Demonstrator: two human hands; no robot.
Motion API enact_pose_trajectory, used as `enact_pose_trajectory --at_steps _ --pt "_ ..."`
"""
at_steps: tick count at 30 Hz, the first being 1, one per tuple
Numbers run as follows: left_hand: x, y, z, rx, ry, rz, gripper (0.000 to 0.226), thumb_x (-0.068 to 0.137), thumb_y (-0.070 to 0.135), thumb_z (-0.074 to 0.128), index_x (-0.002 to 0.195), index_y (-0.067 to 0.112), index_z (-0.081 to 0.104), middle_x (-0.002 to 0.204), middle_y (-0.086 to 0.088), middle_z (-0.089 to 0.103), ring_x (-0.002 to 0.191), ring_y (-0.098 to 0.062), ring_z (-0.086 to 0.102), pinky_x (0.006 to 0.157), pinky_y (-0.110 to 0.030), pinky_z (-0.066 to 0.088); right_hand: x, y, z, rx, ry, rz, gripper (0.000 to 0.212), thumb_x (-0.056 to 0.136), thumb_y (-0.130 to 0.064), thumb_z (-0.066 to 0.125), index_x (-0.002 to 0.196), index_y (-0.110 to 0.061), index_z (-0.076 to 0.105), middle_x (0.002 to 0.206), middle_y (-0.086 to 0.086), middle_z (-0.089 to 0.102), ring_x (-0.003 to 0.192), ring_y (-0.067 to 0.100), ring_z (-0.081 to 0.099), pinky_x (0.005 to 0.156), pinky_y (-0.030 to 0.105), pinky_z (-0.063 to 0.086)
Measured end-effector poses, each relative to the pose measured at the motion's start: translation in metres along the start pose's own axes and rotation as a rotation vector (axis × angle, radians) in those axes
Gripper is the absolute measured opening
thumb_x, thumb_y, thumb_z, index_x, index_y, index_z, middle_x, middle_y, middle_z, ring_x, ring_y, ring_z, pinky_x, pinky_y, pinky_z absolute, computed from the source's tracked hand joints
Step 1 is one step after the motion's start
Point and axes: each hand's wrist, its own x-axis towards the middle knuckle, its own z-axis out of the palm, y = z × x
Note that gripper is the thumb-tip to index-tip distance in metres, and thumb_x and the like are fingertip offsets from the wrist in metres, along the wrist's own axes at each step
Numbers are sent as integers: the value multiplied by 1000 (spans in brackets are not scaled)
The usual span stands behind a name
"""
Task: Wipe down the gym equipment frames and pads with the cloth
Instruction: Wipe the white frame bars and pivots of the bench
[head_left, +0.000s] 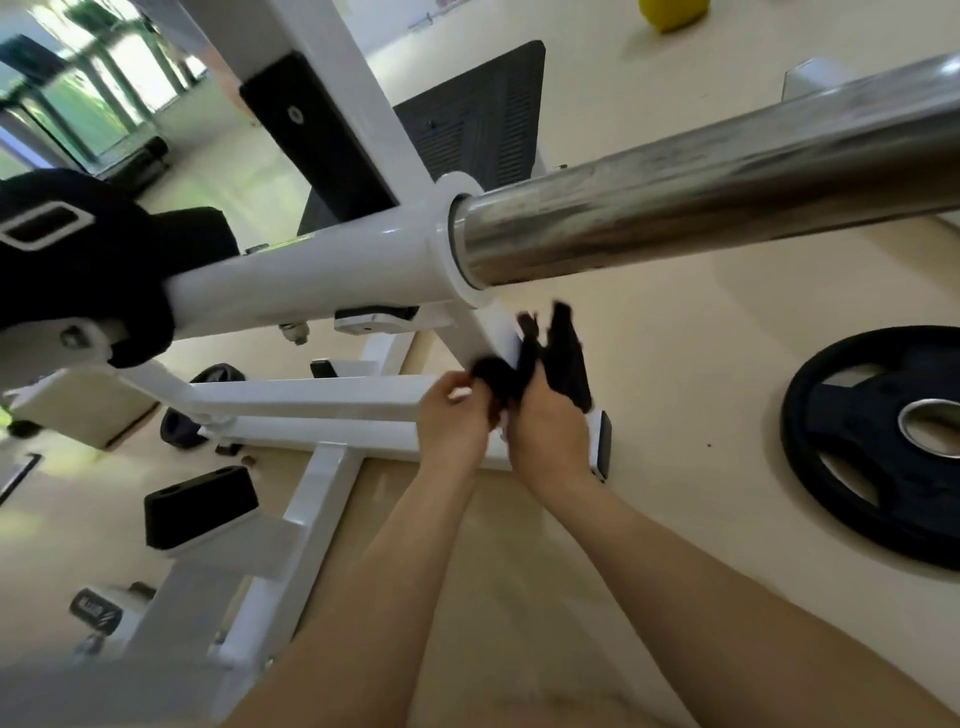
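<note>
The cloth (563, 358) is black, soft and crumpled (motion blurs its edges), just right of centre in the frame, lying against the lower strut of the white frame (322, 275). The left hand (452, 418) pinches one bunched end with curled fingers. The right hand (545, 431) grips the rest, and loose flaps stand up above its knuckles. The frame is glossy painted steel in round and square tubes. A thick chrome sleeve (675, 208), smooth and streaky, runs toward the upper right. A black padded roller (78, 260) sits at mid left, and a black rubber-coated weight plate (883, 441) with a metal hub lies flat on the beige floor at right.
</note>
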Motion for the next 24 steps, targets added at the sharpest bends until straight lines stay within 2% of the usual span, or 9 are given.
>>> enact_pose_trajectory --at_steps 2,4,9,11,13,15,17,19,24 --pt "-11 -6 4 188 -129 -1 24 83 45 61 89 23 68 83 -2 74 81 -22 71 82 -46 57 -5 13 -13 -54 -184 80 34 96 -20 43 128 -12 51 99 13 68 88 34 64 67 36 48" --pt "-18 -3 4 259 -163 14 32 78 54 55 92 28 67 88 3 73 86 -17 69 84 -45 56 -9 7 -34 115 -234 103 29 98 -21 43 111 -7 64 96 14 69 91 32 63 76 39 50" --pt "-48 43 -16 155 -107 -65 26 91 41 53 93 18 66 90 -2 72 85 -18 69 79 -40 57 -31 -39 -94 578 -653 280 26 101 -27 39 106 -14 61 100 14 66 100 32 64 89 44 51" --pt "-67 60 -27 137 -119 -107 25 96 33 52 91 13 67 86 -4 72 78 -17 69 70 -34 57 -40 -56 -116 524 -803 260 25 101 -25 40 115 -13 57 111 13 64 106 28 62 87 40 53" --pt "-83 75 -41 134 -108 -140 26 95 31 54 88 11 69 82 -6 72 76 -21 70 72 -42 58 -45 -75 -138 362 -950 190 30 99 -25 42 117 -6 57 115 14 63 107 27 61 89 40 54" --pt "-104 93 -54 89 -95 -170 26 95 30 56 88 9 68 80 -8 72 76 -25 71 75 -46 58 -47 -93 -160 190 -1074 107 33 96 -30 44 110 -4 57 111 17 65 104 30 63 93 47 51" --pt "-125 114 -66 24 -54 -159 23 96 26 57 86 8 66 75 -4 71 71 -20 69 68 -37 57 -46 -117 -184 61 -1142 19 30 96 -32 45 100 -5 55 103 13 64 95 27 63 90 44 51" --pt "-143 142 -74 -86 1 -124 19 96 21 56 89 5 65 73 -3 69 68 -16 66 64 -29 53 -42 -145 -207 -52 -1039 -97 23 99 -32 43 92 -12 51 96 8 60 87 23 58 78 35 48" --pt "-156 202 -76 -109 -28 -115 20 93 12 61 112 18 61 101 0 72 94 -11 69 77 -24 56 -35 -195 -229 -270 -221 -289 13 93 -18 51 94 -10 61 82 9 65 73 30 64 58 36 48"
